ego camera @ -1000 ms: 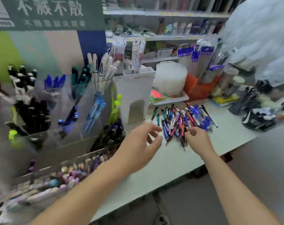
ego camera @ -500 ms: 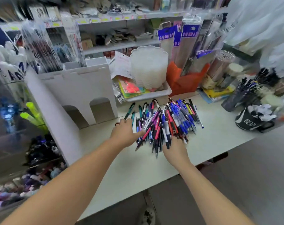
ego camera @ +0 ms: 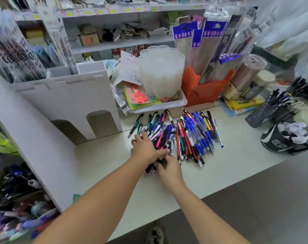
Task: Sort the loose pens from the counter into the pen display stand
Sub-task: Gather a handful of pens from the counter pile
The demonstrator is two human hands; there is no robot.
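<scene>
A heap of loose pens, blue, red, black and teal, lies on the pale counter. My left hand lies over the heap's left side, its fingers and thumb curled round a bunch of pens. Just below it, my right hand curls its fingers round the lower ends of that same bunch. Only a blurred slice of the pen display stand shows at the far left edge, with green markers and dark pens in it.
A white cardboard organiser stands left of the heap. Behind the pens are a white tray with stacked clear lids and an orange holder. Pen cups and a black pouch crowd the right. The counter's front edge runs below my arms.
The view swung right, away from the display stand and onto the heap. Both hands moved in together on the heap's left side and closed on a bunch of pens.
</scene>
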